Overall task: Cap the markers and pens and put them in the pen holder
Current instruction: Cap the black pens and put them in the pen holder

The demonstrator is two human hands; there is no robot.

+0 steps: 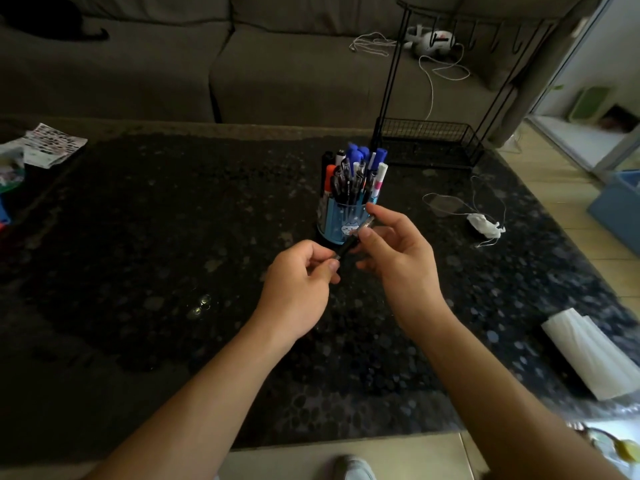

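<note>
Two hands meet over the middle of the dark speckled counter (138, 237), and one pen (347, 247) runs between them. The left hand (298, 275) is curled, pinching the pen's lower, dark end between thumb and forefinger. The right hand (398, 251) grips the upper, clear end with thumb and fingertips, the other fingers loosely bent behind. The pen slants up to the right, held in the air just in front of the pen holder (332, 223). From this angle I cannot tell whether the cap is fully seated.

The pen holder is a round blue cup with a little cartoon picture on its front, standing upright on the counter. It is packed with markers and pens (356, 171): blue caps at the back, one orange cap on the left, a white one on the right.

Behind the holder, a black wire rack (429, 140) stands at the counter's far edge. A white cord (485, 228) lies to the right, well apart from the hands. Printed papers (52, 143) sit at the far left, and a folded white sheet (595, 355) rests near the right edge. A grey sofa (277, 64) fills the background.
</note>
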